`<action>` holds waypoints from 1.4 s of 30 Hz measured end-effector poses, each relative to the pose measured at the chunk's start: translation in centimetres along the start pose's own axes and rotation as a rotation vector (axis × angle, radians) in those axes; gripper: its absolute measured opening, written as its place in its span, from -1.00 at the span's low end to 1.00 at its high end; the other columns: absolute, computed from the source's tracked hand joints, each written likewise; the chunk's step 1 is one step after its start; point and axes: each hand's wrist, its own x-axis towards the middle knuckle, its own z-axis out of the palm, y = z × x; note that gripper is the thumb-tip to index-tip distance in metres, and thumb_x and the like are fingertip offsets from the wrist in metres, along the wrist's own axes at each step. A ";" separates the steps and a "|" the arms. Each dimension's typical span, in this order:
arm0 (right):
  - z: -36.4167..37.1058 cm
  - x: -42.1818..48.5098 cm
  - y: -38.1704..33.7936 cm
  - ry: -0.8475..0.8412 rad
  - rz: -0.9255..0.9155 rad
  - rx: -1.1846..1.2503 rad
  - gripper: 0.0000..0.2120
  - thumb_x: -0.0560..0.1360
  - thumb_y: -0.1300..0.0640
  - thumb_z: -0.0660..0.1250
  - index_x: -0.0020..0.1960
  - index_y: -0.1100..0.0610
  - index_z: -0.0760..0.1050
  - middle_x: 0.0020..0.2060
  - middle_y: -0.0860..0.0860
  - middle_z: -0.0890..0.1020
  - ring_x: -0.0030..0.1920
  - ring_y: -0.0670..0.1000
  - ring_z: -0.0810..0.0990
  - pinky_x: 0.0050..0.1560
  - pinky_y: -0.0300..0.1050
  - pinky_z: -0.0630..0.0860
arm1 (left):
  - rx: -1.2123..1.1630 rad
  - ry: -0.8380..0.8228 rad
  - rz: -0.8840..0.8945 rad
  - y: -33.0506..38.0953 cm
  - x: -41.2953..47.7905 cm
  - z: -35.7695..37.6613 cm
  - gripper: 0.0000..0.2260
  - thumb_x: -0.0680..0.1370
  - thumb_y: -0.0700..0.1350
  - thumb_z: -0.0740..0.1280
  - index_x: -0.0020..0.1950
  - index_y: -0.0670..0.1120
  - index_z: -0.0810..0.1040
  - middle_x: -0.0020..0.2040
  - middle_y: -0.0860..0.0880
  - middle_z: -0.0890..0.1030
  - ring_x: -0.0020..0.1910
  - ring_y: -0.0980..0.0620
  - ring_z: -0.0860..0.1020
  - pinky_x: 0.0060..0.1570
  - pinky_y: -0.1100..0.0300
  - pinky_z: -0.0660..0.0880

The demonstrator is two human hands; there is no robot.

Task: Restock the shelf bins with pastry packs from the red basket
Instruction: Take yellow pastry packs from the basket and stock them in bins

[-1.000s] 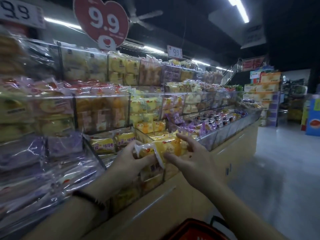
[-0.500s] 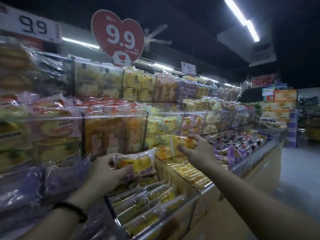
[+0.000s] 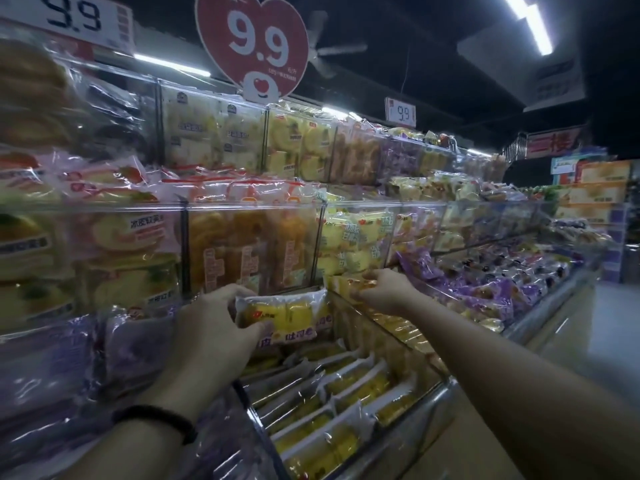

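Note:
My left hand [image 3: 211,327] grips a yellow pastry pack [image 3: 287,313] in clear wrap, held upright over the back of a clear lower bin [image 3: 446,386] that holds several rows of the same packs. My right hand [image 3: 384,291] reaches further right and pinches a second yellow pack [image 3: 346,284] at the back of the neighbouring bin, just under the middle shelf. A dark band circles my left wrist. The red basket is out of view.
Three tiers of clear bins [image 3: 249,206] full of wrapped pastries run along the left. Purple packs [image 3: 485,282] fill the lower bins to the right. A red heart-shaped 9.9 price sign [image 3: 256,46] stands above. The aisle floor [image 3: 616,327] opens on the right.
Both hands have moved up and forward from the basket side to the lower bins, each carrying its pack. The view has swung upward and the basket has left the frame.

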 end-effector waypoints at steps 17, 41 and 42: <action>2.7 -8.0 -7.8 -0.182 -0.366 0.243 -0.53 0.54 0.08 0.51 0.42 -0.01 0.52 0.20 0.01 0.63 -0.05 -0.08 0.66 -0.13 -0.17 0.65 | 0.164 0.004 0.159 0.0 0.1 -1.2 -0.59 0.56 -0.13 0.50 0.36 0.19 0.56 0.10 0.00 0.46 0.10 -0.09 0.54 0.04 0.04 0.58; -3.9 -14.8 -3.8 -0.114 -0.421 0.107 -0.80 0.59 0.09 0.45 0.21 0.05 0.65 0.00 -0.05 0.72 -0.03 -0.05 0.72 0.04 -0.01 0.72 | 0.572 -0.200 0.122 3.2 -1.5 -2.2 -0.92 0.62 0.15 0.39 0.10 0.33 0.61 0.30 0.14 0.58 0.38 -0.12 0.47 0.45 -0.36 0.10; -4.8 -16.1 -3.1 -0.103 -0.417 0.103 -0.84 0.60 0.09 0.45 0.16 0.06 0.66 -0.03 -0.06 0.72 -0.05 -0.04 0.73 0.02 -0.02 0.72 | 0.499 -0.187 0.154 3.7 -1.6 -2.3 -0.96 0.61 0.18 0.40 0.04 0.34 0.60 0.23 0.19 0.59 0.32 -0.07 0.51 0.44 -0.31 0.18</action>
